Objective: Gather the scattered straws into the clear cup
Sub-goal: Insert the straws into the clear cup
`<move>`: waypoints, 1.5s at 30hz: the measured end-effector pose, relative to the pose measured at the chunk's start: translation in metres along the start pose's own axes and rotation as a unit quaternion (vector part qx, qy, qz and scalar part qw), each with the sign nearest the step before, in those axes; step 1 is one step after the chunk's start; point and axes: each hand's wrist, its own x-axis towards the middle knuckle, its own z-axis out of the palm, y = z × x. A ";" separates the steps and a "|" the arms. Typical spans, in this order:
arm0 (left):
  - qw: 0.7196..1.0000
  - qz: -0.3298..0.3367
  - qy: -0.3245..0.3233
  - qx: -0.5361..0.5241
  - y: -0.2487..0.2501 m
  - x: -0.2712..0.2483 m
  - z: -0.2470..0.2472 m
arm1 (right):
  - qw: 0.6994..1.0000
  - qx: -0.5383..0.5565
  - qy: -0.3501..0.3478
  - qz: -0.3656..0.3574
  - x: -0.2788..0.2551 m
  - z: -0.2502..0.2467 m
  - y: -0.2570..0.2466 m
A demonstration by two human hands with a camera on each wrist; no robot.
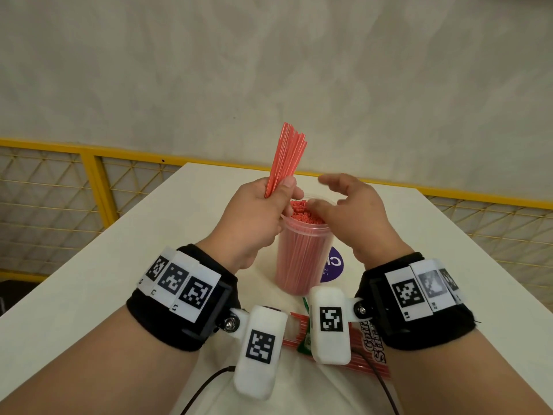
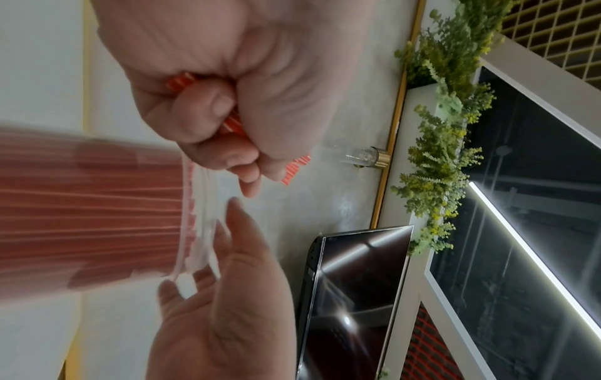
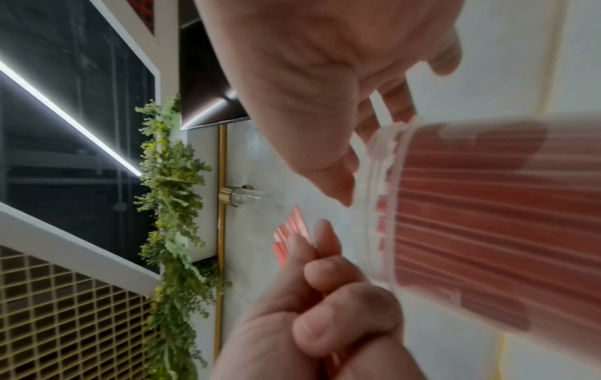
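A clear cup [image 1: 300, 259] stands mid-table, packed almost full with thin red straws [image 1: 308, 215]. Just left of its rim my left hand [image 1: 269, 205] grips a bundle of red straws [image 1: 288, 157] that fans upward. The left wrist view shows my left hand [image 2: 211, 123] curled round that bundle [image 2: 232, 124], beside the cup [image 2: 97, 213]. My right hand [image 1: 344, 202] hovers at the right of the rim, fingers spread and loosely bent, holding nothing. In the right wrist view my right hand [image 3: 325, 115] is at the cup's rim [image 3: 383, 180], with the bundle's tips [image 3: 291, 231] beyond.
A straw packet [image 1: 353, 345] with red straws and printed lettering lies on the white table [image 1: 89, 295] near me, partly under the wrist cameras. A purple round sticker [image 1: 335, 265] sits right of the cup. A yellow mesh railing [image 1: 89, 187] runs behind the table.
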 end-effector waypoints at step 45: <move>0.970 0.126 0.003 0.208 -0.013 -0.001 0.009 | 0.915 0.343 0.193 -0.086 -0.003 -0.026 -0.022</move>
